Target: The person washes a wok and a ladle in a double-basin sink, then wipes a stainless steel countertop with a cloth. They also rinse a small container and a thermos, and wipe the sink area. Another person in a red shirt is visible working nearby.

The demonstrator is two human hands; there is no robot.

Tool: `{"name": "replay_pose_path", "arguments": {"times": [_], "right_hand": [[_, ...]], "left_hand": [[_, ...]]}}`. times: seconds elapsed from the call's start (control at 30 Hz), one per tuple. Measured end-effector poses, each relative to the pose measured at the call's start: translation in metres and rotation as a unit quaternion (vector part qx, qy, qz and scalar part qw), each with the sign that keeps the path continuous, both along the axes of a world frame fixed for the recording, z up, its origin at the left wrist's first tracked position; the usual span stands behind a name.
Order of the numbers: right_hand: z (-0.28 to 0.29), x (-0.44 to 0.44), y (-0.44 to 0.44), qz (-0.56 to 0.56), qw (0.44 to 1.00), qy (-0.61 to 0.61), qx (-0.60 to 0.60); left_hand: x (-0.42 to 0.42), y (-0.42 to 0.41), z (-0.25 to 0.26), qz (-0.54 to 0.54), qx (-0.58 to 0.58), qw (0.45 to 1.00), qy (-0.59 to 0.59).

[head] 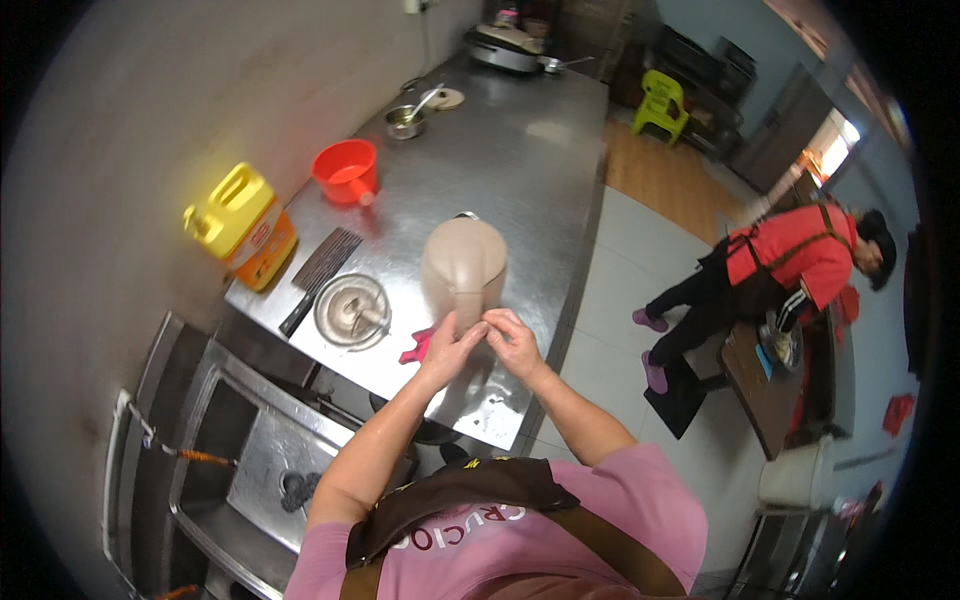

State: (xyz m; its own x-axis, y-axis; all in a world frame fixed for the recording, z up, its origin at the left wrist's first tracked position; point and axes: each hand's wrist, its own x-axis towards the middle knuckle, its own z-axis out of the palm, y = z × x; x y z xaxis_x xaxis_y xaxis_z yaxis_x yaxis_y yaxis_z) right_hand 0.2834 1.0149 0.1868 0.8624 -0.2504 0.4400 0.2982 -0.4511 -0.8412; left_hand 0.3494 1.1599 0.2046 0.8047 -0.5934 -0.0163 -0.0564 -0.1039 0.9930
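A beige jug (pixel 463 251), probably an insulated one, stands on the stainless steel worktop (pixel 536 180) with its handle (pixel 469 300) towards me. My left hand (pixel 452 351) and my right hand (pixel 515 343) meet just on the near side of that handle, thumbs and fingertips close together. Whether the fingers touch the handle or pinch something small cannot be made out. Partly behind my left hand lies a bright pink item (pixel 418 347), perhaps a cloth. To the left is a round metal bowl (pixel 352 311) with a utensil in it. Beside the bowl lies a cleaver (pixel 328 261) with a black handle.
A yellow oil jug (pixel 251 229) and a red plastic dipper (pixel 343 169) stand along the wall. Farther back are a small pot (pixel 405 122) and a lid (pixel 444 98). A steel sink (pixel 274 450) lies front left. At right, another person (pixel 780 247) bends over a bowl (pixel 781 346).
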Motion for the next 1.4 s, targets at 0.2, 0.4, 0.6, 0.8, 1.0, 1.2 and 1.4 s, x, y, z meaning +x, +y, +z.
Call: {"name": "replay_pose_path", "arguments": {"times": [0.2,0.4,0.6,0.8,1.0,1.2,1.4], "right_hand": [[-0.005,-0.028,-0.021,-0.106,0.991,0.068,0.043],[-0.035,-0.096,-0.029,-0.187,0.976,0.110,0.030],[-0.113,-0.236,-0.031,-0.202,0.898,0.364,-0.143],[-0.199,-0.326,-0.058,0.064,0.780,0.617,-0.087],[-0.183,-0.314,-0.176,0.011,0.748,0.650,-0.131],[-0.184,-0.297,-0.341,-0.026,0.765,0.632,-0.120],[-0.198,-0.196,-0.479,0.001,0.777,0.595,-0.206]], "left_hand": [[-0.002,-0.009,-0.009,-0.024,-0.147,0.982,0.113],[0.003,0.012,-0.033,-0.066,-0.128,0.985,0.099],[0.007,0.022,-0.054,-0.045,-0.182,0.977,0.102],[-0.006,0.016,-0.042,0.081,-0.034,0.993,-0.076],[-0.060,-0.011,-0.052,0.432,-0.037,0.869,-0.240],[-0.125,-0.157,-0.059,0.120,-0.077,0.990,-0.003],[-0.101,-0.255,-0.089,-0.208,0.121,0.918,0.314]]}}
